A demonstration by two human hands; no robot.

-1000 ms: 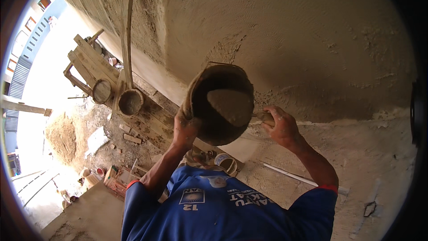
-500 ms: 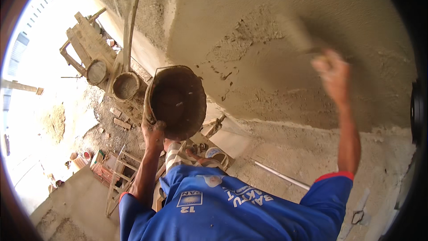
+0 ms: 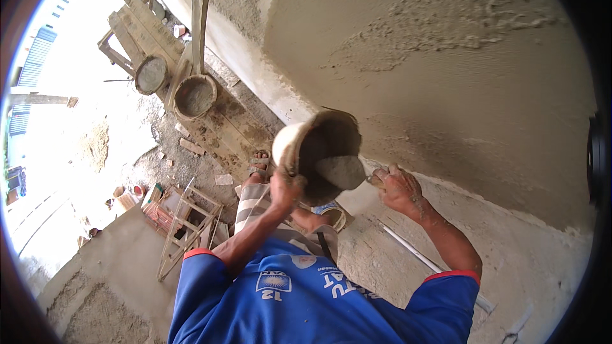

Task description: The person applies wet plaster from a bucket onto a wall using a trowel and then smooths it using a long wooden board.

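Note:
My left hand [image 3: 285, 190] grips the side of a mortar-stained bucket [image 3: 291, 145], which is tilted with its dark mouth facing right. In my right hand [image 3: 398, 188] is a trowel, its handle in my closed fingers. The grey trowel blade [image 3: 342, 171] lies across the bucket's mouth; how much mortar is inside is hard to see. Beyond both hands stands a wall coated in wet plaster [image 3: 510, 108], with a rough band of thrown mortar [image 3: 459, 19] on its upper part.
At the left, two mortar-caked tubs [image 3: 195, 97] stand on a plank scaffold [image 3: 223, 130]. A wooden frame like a small ladder [image 3: 185, 223] leans lower left beside rubble and bricks. A white pipe [image 3: 414, 251] lies at the right, and a pole [image 3: 203, 19] rises by the tubs.
My right hand has come down from the wall with the trowel, whose blade is now at the bucket's mouth. The bucket has shifted right and tilted toward it.

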